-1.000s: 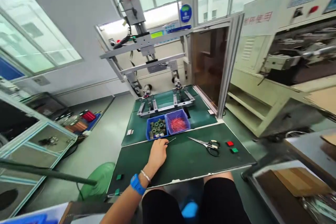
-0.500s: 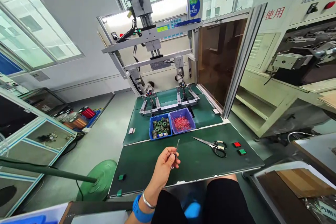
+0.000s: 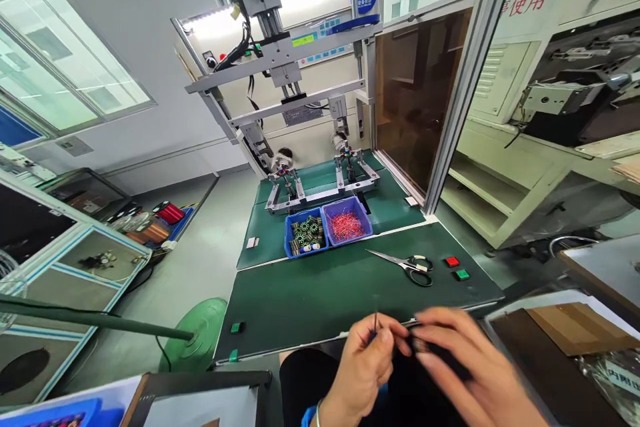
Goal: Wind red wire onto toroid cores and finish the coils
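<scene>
My left hand (image 3: 367,363) is closed over the front edge of the bench, pinching a thin metal rod-like tool (image 3: 376,321) that points upward; its lower end is hidden in the fingers. Close beside it, my right hand (image 3: 465,360) is smeared by motion, with thumb and fingers curled around a small dark part (image 3: 419,343) too blurred to name. The fingertips of both hands nearly meet. Beyond them on the green bench (image 3: 310,300) lie black-handled scissors (image 3: 407,265), blades pointing left.
A blue bin (image 3: 287,240) holds several stator cores, and a purple bin (image 3: 370,227) holds red pieces. Behind them stands a machine with a metal frame (image 3: 325,195). Red (image 3: 452,261) and green (image 3: 462,275) buttons sit at the right; another green button (image 3: 236,327) is at the left.
My left hand has moved right and toward me, keeping the thin tool. My right hand has come into view from the lower right, up to the left. The view has shifted slightly.
</scene>
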`<control>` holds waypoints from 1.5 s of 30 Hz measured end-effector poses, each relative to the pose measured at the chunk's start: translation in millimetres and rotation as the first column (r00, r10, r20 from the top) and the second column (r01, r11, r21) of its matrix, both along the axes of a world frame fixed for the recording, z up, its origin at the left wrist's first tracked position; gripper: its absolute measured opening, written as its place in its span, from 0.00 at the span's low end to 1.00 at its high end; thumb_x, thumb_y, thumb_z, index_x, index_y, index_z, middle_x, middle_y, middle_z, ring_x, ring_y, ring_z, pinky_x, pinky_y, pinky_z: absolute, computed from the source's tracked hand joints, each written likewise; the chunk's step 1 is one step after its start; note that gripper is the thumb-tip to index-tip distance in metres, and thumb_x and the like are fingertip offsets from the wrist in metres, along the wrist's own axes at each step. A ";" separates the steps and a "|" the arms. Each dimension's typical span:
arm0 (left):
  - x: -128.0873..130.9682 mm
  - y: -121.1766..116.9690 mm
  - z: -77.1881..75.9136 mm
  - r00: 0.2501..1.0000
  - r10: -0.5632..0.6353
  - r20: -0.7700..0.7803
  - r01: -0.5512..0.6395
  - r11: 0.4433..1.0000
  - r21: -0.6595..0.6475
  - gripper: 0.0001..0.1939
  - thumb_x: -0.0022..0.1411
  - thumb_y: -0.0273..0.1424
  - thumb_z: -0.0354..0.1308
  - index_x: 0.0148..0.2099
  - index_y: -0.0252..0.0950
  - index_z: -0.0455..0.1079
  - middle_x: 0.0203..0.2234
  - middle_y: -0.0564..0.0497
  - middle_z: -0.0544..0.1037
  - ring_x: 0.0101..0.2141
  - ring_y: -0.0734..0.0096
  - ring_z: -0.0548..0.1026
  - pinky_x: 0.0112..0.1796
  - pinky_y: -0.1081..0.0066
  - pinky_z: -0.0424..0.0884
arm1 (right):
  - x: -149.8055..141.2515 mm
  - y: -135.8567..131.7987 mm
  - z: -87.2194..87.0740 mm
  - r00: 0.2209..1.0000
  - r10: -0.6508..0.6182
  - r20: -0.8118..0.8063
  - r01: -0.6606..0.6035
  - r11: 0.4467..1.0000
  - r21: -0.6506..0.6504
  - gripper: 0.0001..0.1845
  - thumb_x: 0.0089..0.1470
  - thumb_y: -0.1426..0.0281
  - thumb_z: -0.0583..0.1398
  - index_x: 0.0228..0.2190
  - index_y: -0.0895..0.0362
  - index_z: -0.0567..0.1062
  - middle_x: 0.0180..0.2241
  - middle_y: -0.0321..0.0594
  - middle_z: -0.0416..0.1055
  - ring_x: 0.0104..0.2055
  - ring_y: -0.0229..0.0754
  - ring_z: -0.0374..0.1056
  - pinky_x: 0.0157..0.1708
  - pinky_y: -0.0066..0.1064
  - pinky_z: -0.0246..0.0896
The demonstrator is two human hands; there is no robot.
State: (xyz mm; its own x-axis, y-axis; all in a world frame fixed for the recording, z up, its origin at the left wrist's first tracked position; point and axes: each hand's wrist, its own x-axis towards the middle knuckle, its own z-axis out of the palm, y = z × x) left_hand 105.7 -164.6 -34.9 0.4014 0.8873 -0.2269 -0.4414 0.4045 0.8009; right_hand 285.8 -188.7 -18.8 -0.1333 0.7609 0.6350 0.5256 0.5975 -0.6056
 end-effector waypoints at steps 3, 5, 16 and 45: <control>-20.3 -9.3 8.6 0.990 0.134 0.046 -0.133 0.990 -0.038 0.24 0.49 0.49 0.72 0.33 0.34 0.71 0.12 0.65 0.58 0.11 0.92 0.42 0.14 0.81 0.40 | -37.7 25.7 8.0 0.973 0.229 -0.011 -0.228 0.974 0.008 0.10 0.64 0.71 0.57 0.44 0.54 0.77 0.43 0.44 0.71 0.46 0.41 0.70 0.43 0.29 0.71; -33.9 -13.0 10.6 0.978 0.204 0.052 -0.199 0.976 -0.087 0.24 0.46 0.47 0.74 0.32 0.34 0.70 0.14 0.64 0.61 0.12 0.93 0.43 0.14 0.81 0.40 | -55.3 35.5 12.0 0.943 0.328 -0.048 -0.330 0.944 -0.024 0.11 0.63 0.72 0.57 0.46 0.54 0.76 0.43 0.45 0.70 0.45 0.41 0.70 0.43 0.29 0.72; -40.6 -6.8 -5.7 0.973 0.230 0.025 -0.226 0.967 -0.117 0.21 0.47 0.45 0.74 0.32 0.33 0.74 0.11 0.65 0.58 0.12 0.93 0.44 0.15 0.84 0.43 | -74.4 30.8 -11.6 0.883 0.200 -0.425 -0.293 0.942 -0.165 0.10 0.60 0.73 0.62 0.41 0.50 0.81 0.36 0.39 0.73 0.38 0.38 0.72 0.36 0.26 0.71; -74.5 50.8 10.4 0.597 0.566 -0.568 -0.264 0.808 0.527 0.08 0.55 0.34 0.66 0.38 0.39 0.80 0.26 0.50 0.79 0.22 0.73 0.67 0.26 0.73 0.63 | 46.3 102.7 -79.6 0.805 -0.258 0.534 0.247 0.964 0.095 0.14 0.59 0.73 0.52 0.36 0.54 0.78 0.36 0.44 0.75 0.33 0.47 0.72 0.36 0.41 0.67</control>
